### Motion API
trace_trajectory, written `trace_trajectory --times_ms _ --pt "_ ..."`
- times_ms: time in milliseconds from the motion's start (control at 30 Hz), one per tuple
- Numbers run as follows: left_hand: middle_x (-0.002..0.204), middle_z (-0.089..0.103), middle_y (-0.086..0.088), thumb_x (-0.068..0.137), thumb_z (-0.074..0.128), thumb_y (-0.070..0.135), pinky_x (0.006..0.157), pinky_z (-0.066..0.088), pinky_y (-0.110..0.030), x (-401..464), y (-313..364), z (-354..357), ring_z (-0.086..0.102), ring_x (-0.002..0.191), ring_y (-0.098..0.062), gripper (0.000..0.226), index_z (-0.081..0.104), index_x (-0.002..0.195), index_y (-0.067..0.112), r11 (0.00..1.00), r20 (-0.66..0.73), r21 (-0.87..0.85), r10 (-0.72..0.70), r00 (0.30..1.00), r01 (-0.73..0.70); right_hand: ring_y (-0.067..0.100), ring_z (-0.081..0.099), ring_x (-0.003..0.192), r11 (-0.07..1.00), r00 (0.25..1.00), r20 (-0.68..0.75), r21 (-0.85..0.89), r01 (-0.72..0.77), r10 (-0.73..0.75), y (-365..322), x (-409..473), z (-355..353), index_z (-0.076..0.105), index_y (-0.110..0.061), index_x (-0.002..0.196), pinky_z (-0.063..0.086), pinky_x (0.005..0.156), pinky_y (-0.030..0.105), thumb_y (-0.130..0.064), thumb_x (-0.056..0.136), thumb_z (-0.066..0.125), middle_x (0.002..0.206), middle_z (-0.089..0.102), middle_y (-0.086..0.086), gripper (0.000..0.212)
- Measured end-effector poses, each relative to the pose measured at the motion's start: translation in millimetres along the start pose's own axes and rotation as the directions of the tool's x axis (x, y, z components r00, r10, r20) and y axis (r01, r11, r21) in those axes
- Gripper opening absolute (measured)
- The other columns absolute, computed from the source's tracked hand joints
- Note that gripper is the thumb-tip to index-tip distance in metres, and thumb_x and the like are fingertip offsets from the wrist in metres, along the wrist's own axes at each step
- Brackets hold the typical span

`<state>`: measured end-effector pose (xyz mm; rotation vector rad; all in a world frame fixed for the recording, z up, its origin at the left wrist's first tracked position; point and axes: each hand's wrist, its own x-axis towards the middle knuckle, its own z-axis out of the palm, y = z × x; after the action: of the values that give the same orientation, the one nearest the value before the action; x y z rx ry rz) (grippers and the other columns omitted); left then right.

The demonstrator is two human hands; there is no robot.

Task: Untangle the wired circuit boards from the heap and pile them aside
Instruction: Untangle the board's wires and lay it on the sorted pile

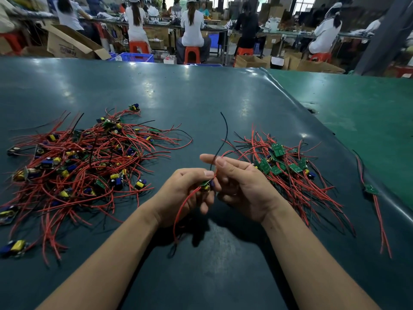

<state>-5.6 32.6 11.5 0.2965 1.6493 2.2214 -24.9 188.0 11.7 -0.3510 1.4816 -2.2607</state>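
So the board I've got [206, 185] is up off the table, held between both hands right in the middle of my view. My left hand [185, 195] has its fingers curled round it, thumb pressed on top, and honestly the board is mostly buried in there, I can only make out a green edge plus a bit of yellow and blue. My right hand [243, 186] is just beside it, thumb and forefinger pinching the wires where they leave the board. A black wire [224, 135] curves up and away from that pinch, and a red wire [181, 213] loops down below the board toward me; its far end gets lost in the shadow under my wrists.

Left of the held board sits the tangled heap [78, 166], red leads everywhere with yellow and blue parts poking out. It runs off the left edge of the shot, so I can't see all of it. Right of the board is the sorted pile [283, 166], green boards bunched together, leads fanned out. Further right of that, one stray board [371, 189] lies alone near the seam of the dark mat [201, 97].

Beyond the mat, people [192, 23] on red stools sit with their backs to me, all blurry.
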Motion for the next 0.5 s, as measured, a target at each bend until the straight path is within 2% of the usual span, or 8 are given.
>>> trace_trajectory --times_ms 133,200,300,367,433,500 --pt "0.046 0.049 -0.009 0.079 0.051 0.026 0.041 0.038 -0.023 -2.7 3.7 -1.8 0.043 0.032 -0.016 0.029 0.067 0.063 0.007 0.987 0.125 -0.124 -0.084 0.989 0.100 0.007 0.031 0.048 0.998 0.998 0.024 -0.004 0.066 -0.065 2.7 -1.3 -1.5 0.079 -0.016 0.089 0.023 0.039 0.014 -0.028 0.083 0.065 0.057 0.043 -0.006 0.020" --pt "0.046 0.050 -0.009 0.079 0.054 0.023 0.042 0.038 -0.024 -3.9 4.8 -1.2 0.043 0.032 -0.016 0.026 0.068 0.063 0.007 0.984 0.152 -0.133 -0.100 0.983 0.121 0.008 0.030 0.047 0.997 0.998 0.000 -0.025 0.068 -0.068 3.9 0.1 -0.6 0.078 -0.015 0.082 0.023 0.042 0.016 -0.032 0.078 0.070 0.055 0.041 -0.005 0.020" --pt "0.053 0.057 -0.009 0.080 0.058 0.028 0.042 0.041 -0.022 -2.2 1.6 0.0 0.048 0.036 -0.015 0.027 0.068 0.075 0.003 0.994 0.086 -0.059 -0.085 0.993 0.091 0.013 0.033 0.051 0.996 0.994 -0.105 -0.082 0.029 -0.037 5.9 3.3 -0.8 0.077 -0.015 0.076 0.019 0.055 0.030 -0.037 0.071 0.078 0.052 0.040 -0.003 0.023" --pt "0.056 0.059 -0.008 0.081 0.056 0.029 0.041 0.042 -0.019 1.2 -1.1 0.6 0.049 0.038 -0.014 0.029 0.067 0.079 0.002 0.998 0.006 -0.026 -0.053 0.999 0.053 0.012 0.036 0.050 0.995 0.985 -0.170 -0.099 0.012 -0.029 6.6 4.5 -1.2 0.078 -0.016 0.079 0.022 0.051 0.027 -0.038 0.074 0.074 0.052 0.042 -0.004 0.023" --pt "0.051 0.057 -0.005 0.077 0.060 0.027 0.038 0.040 -0.018 3.4 -2.3 0.2 0.048 0.036 -0.011 0.025 0.068 0.067 0.005 0.999 -0.076 -0.025 -0.035 0.997 0.033 0.010 0.031 0.048 0.994 0.969 -0.238 -0.107 0.038 -0.063 6.5 6.3 -1.6 0.079 -0.016 0.084 0.019 0.044 0.020 -0.033 0.083 0.069 0.053 0.038 -0.005 0.019" --pt "0.047 0.056 -0.002 0.074 0.061 0.025 0.035 0.036 -0.017 3.8 -2.3 1.0 0.046 0.034 -0.009 0.025 0.063 0.061 0.004 1.000 -0.097 -0.015 -0.022 0.995 0.020 0.007 0.025 0.041 0.992 0.936 -0.331 -0.072 0.101 -0.119 5.8 8.7 -5.2 0.077 -0.011 0.085 0.018 0.039 0.015 -0.023 0.093 0.063 0.052 0.035 -0.006 0.020"
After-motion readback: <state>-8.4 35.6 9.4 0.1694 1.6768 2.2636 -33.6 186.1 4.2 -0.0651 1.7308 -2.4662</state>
